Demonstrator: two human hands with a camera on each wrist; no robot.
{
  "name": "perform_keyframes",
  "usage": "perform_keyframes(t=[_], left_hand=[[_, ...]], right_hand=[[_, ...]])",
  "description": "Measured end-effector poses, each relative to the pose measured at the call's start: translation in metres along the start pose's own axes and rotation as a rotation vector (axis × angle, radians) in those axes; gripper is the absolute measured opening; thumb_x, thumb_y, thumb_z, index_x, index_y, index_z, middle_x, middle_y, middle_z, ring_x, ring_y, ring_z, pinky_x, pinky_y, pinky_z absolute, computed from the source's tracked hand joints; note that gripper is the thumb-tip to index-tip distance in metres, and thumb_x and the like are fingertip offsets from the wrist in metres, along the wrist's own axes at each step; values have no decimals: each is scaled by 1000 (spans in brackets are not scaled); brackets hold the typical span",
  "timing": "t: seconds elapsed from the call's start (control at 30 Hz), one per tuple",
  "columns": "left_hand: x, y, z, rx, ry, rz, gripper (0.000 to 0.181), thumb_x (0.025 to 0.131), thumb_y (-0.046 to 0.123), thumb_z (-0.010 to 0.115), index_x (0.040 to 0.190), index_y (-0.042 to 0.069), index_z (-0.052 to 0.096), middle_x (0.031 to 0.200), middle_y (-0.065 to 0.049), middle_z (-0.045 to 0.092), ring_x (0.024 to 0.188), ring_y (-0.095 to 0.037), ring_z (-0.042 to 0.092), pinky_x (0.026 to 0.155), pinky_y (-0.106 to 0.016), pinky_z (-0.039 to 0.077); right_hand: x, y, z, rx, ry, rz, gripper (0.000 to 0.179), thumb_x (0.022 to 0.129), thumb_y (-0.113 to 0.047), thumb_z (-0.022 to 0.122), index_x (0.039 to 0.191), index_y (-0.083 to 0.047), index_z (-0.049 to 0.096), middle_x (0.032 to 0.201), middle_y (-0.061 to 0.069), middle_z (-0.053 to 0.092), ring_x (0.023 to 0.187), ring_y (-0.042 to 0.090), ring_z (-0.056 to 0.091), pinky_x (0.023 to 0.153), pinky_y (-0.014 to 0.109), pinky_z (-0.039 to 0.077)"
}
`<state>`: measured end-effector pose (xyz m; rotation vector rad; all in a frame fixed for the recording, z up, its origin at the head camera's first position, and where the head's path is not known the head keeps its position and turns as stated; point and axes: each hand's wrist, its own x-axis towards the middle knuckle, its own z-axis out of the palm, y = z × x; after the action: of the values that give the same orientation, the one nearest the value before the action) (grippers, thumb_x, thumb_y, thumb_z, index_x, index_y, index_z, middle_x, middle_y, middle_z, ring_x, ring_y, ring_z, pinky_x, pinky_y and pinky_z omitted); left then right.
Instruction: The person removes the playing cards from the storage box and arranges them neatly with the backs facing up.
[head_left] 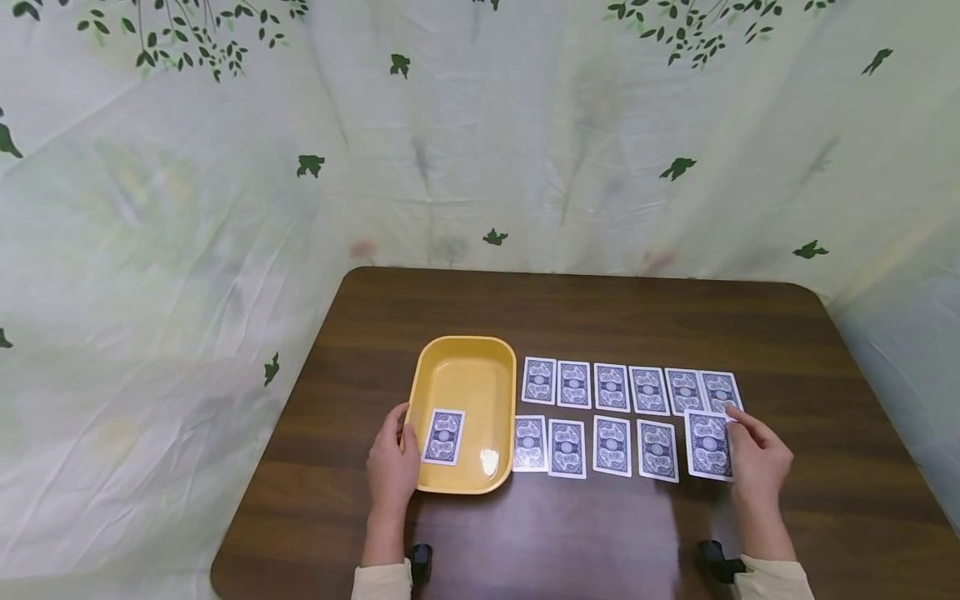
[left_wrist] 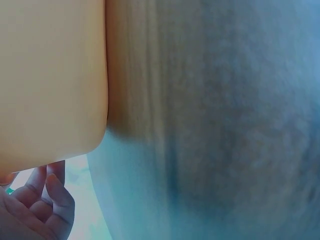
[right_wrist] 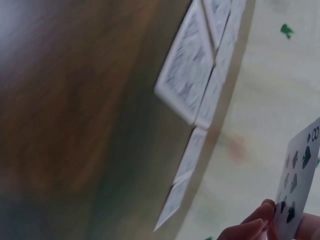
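My left hand (head_left: 394, 461) grips the left rim of a yellow tray (head_left: 467, 379), its thumb on the near side. In the left wrist view, the tray (left_wrist: 50, 80) fills the upper left, with the curled fingers (left_wrist: 61, 197) beneath its edge. One face-down playing card (head_left: 444, 437) lies inside the tray. On the right, my right hand (head_left: 761, 465) pinches a playing card (head_left: 707, 446) by its right side, its patterned blue back showing in the head view. The right wrist view shows this card's face (right_wrist: 296, 175), an eight of spades.
Face-down cards in a back row (head_left: 611, 388) and a front row (head_left: 612, 446) lie right of the tray on the brown wooden table (head_left: 570, 321). The nearest front-row card touches the tray's right edge. A patterned cloth (head_left: 487, 150) hangs behind the table.
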<state>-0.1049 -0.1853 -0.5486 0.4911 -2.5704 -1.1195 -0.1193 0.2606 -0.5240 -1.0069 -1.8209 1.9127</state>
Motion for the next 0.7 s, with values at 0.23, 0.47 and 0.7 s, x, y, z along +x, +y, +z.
perform_keyframes(t=[0.23, 0.47, 0.7], left_hand=[[1, 1, 4, -1, -24, 0, 36, 101, 19, 50, 136, 12, 54, 115, -21, 64, 100, -37, 62, 81, -56, 47], [3, -1, 4, -22, -14, -4, 36, 101, 18, 50, 136, 12, 54, 116, -21, 64, 99, -37, 62, 82, -56, 46], [5, -3, 3, -15, -22, -18, 36, 101, 20, 48, 137, 11, 53, 115, -21, 63, 98, -38, 61, 82, -55, 47]], right_hand=[[16, 20, -38, -18, 28, 28, 19, 93, -19, 63, 105, -17, 78, 79, -15, 62, 65, 2, 57, 53, 15, 47], [17, 19, -47, -132, 39, 71, 20, 94, -23, 63, 108, -21, 77, 86, -18, 58, 85, 6, 50, 63, 12, 42], [18, 22, -43, -270, -15, 34, 18, 94, -21, 62, 102, -19, 79, 77, -24, 56, 83, 6, 50, 63, 14, 42]])
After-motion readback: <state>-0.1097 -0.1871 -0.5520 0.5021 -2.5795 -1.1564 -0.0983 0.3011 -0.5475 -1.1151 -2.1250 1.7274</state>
